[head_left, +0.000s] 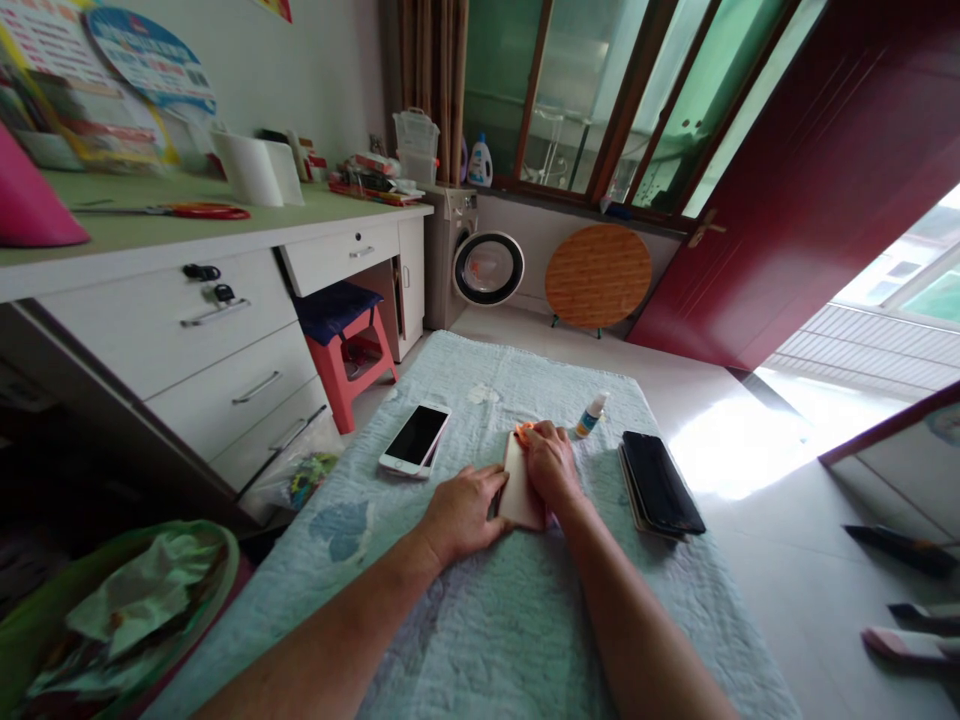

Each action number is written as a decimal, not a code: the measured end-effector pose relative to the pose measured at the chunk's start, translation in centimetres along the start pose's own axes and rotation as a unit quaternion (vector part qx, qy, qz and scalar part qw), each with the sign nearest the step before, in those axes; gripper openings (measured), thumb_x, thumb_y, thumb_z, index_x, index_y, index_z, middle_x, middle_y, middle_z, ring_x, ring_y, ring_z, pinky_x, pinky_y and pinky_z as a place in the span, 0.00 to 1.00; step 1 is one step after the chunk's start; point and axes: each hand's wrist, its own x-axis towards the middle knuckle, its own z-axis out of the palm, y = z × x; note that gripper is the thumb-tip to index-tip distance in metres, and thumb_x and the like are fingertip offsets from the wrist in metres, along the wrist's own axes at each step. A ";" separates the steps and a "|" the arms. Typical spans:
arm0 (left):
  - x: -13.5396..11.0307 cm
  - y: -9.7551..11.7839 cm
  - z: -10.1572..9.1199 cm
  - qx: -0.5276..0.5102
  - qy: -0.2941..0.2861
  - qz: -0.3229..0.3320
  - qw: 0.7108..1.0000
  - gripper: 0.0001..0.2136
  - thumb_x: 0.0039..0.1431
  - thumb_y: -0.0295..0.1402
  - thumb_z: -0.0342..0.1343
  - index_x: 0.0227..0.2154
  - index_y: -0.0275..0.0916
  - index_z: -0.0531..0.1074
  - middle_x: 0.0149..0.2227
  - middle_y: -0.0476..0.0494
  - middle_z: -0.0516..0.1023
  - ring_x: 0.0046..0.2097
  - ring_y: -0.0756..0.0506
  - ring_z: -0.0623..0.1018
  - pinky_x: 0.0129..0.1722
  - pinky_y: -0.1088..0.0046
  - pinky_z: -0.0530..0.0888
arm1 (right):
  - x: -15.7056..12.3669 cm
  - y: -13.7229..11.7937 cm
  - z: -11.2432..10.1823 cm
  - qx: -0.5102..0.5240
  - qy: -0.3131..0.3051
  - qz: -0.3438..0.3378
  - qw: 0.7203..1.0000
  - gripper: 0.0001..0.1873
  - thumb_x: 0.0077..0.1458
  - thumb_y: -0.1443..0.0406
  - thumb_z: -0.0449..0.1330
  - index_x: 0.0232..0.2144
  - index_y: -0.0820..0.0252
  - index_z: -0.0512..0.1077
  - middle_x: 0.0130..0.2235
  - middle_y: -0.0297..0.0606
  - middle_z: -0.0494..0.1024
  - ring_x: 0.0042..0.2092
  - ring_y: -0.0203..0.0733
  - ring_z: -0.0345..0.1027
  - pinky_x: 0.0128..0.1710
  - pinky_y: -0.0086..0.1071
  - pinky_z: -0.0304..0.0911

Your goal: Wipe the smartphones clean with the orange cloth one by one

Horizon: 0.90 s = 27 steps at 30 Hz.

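Observation:
A gold phone (pixel 520 497) lies back up on the cloth-covered table in front of me. My left hand (pixel 459 515) holds its left edge, fingers at the side and thumb near the lower corner. Over the upper right of the phone, my right hand (pixel 551 460) is closed on an orange cloth (pixel 523 431) and presses it against the back. Most of that cloth is hidden under the fingers. A small spray bottle (pixel 592 414) with a white cap stands beyond my right hand. To the left is a white phone (pixel 417 440) on top of another; a black phone (pixel 661 482) tops a stack at right.
A pale blue quilted cover (pixel 487 620) drapes the table. At left stand a white desk (pixel 225 345), a red stool (pixel 349 365) and a full waste bin (pixel 217 590). Behind are an open washing machine (pixel 450 260), a round wooden tabletop (pixel 598 275) and a red door (pixel 750 200).

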 end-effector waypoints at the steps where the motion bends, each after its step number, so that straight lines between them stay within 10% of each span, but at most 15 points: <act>1: 0.0 0.0 0.0 -0.002 0.001 0.001 1.000 0.23 0.51 0.37 0.59 0.52 0.43 0.68 0.53 0.44 0.74 0.52 0.38 0.72 0.52 0.64 0.70 | 0.0 -0.1 0.0 -0.001 0.001 0.000 1.000 0.18 0.67 0.64 0.45 0.43 0.55 0.74 0.47 0.40 0.71 0.44 0.42 0.58 0.44 0.31 0.52; 12: -0.1 0.7 -0.6 -0.023 -0.004 -0.003 1.000 0.25 0.54 0.40 0.58 0.56 0.48 0.65 0.56 0.47 0.72 0.52 0.38 0.72 0.51 0.65 0.69 | -0.4 -1.3 0.0 0.008 -0.027 -0.075 0.997 0.15 0.65 0.62 0.48 0.44 0.50 0.75 0.46 0.37 0.71 0.45 0.42 0.59 0.46 0.31 0.53; 27: 0.0 0.6 -0.6 -0.012 -0.022 -0.020 0.999 0.23 0.54 0.43 0.58 0.52 0.45 0.68 0.54 0.44 0.73 0.52 0.37 0.72 0.52 0.63 0.69 | -0.4 -0.6 -0.7 -0.050 -0.045 -0.001 0.998 0.16 0.63 0.67 0.47 0.40 0.56 0.75 0.44 0.43 0.71 0.43 0.44 0.59 0.42 0.33 0.53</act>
